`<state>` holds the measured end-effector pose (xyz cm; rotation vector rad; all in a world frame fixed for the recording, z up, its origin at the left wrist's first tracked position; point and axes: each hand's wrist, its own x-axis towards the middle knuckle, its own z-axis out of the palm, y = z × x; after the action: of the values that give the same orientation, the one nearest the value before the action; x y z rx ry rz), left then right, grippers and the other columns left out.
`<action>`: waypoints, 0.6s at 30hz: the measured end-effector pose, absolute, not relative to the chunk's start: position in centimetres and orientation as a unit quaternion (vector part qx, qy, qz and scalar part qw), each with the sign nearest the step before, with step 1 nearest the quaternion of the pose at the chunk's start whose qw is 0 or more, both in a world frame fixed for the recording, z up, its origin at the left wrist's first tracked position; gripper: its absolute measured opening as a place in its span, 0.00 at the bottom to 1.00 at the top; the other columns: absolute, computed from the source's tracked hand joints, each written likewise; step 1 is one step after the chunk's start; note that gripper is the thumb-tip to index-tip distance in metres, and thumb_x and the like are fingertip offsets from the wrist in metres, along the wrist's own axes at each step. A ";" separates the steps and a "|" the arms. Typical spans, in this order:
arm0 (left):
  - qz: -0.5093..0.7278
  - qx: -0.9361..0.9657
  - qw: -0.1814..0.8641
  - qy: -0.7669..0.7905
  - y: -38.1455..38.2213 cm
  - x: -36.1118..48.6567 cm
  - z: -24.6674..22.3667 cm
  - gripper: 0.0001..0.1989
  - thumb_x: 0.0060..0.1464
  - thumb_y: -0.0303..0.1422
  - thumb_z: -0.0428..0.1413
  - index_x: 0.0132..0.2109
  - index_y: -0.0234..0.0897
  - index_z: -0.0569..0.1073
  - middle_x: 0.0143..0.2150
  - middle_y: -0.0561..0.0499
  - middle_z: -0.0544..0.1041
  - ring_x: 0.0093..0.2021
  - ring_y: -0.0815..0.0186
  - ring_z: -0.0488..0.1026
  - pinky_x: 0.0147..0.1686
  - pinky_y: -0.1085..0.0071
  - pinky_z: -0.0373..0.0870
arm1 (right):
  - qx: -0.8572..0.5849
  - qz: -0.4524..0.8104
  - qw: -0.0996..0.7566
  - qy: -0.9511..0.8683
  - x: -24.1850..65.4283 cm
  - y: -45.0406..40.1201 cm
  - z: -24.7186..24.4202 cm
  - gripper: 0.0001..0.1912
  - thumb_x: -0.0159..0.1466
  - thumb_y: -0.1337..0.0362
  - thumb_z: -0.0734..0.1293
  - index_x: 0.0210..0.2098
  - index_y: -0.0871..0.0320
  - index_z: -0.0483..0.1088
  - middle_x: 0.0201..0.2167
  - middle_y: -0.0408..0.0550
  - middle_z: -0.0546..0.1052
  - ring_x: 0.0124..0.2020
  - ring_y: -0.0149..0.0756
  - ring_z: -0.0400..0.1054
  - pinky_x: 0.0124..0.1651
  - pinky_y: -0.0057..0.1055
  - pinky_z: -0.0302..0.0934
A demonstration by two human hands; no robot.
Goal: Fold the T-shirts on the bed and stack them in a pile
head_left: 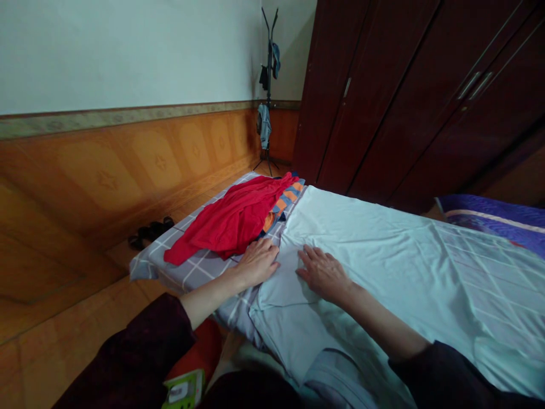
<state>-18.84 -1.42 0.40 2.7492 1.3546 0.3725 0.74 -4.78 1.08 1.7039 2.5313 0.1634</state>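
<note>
From my remote view, two bare forearms reach out of dark sleeves and lie across a bed. The left hand and the right hand rest palm down a short way apart, fingers released and slightly spread, neither clenched nor grasping anything. Under the right fingers lies a pale blue sheet, which runs away to the right of them and toward me, rippled with soft creases and faintly marked with a grid. The left fingertips sit at its edge, while the rest of that hand lies on grey checked bedding. Just beyond the left fingers is a crumpled red garment, and past it, further from the fingertips, a strip of orange-and-blue striped cloth. Well left of the left fingers, a pair of black sandals lies on the wood-patterned floor. Far beyond the fingers stand a black coat rack hung with clothes and a dark wardrobe. Well right of the right fingers is purple bedding.
</note>
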 end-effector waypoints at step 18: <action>0.125 0.982 0.050 0.129 -11.0 -23.0 -1.6 0.20 0.53 0.22 0.53 0.53 0.41 0.68 0.54 0.48 0.72 0.57 0.59 0.64 0.59 0.60 0.60 | 0.480 -0.054 -0.046 0.875 3.8 -23.7 0.1 0.31 0.60 0.52 0.65 0.60 0.56 0.61 0.61 0.56 0.61 0.60 0.50 0.58 0.56 0.42 0.63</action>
<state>-22.96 -10.98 -1.59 2.9921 0.3940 0.3815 3.80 -23.70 0.14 1.5534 2.8312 -0.1733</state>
